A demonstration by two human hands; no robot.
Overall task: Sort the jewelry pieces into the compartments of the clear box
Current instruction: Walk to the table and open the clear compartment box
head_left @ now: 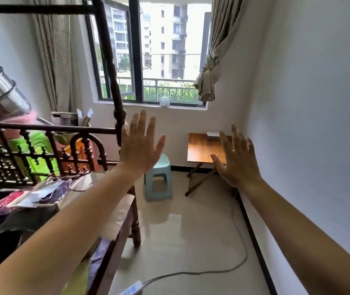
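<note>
Both my arms are stretched out in front of me at chest height. My left hand (pixel 140 145) is raised with its back to me, fingers spread, holding nothing. My right hand (pixel 236 158) is also raised and spread, empty, in front of the small wooden folding table (pixel 199 149) by the far wall. A pale flat object (pixel 213 134) lies at the table's back edge; I cannot tell what it is. No jewelry pieces can be made out.
A dark wooden bed frame (pixel 48 129) piled with bedding and clutter fills the left side. A light green plastic stool (pixel 159 177) stands on the glossy tiled floor beside the table. A cable (pixel 241 248) and power strip (pixel 132 290) lie on the floor. White wall on the right.
</note>
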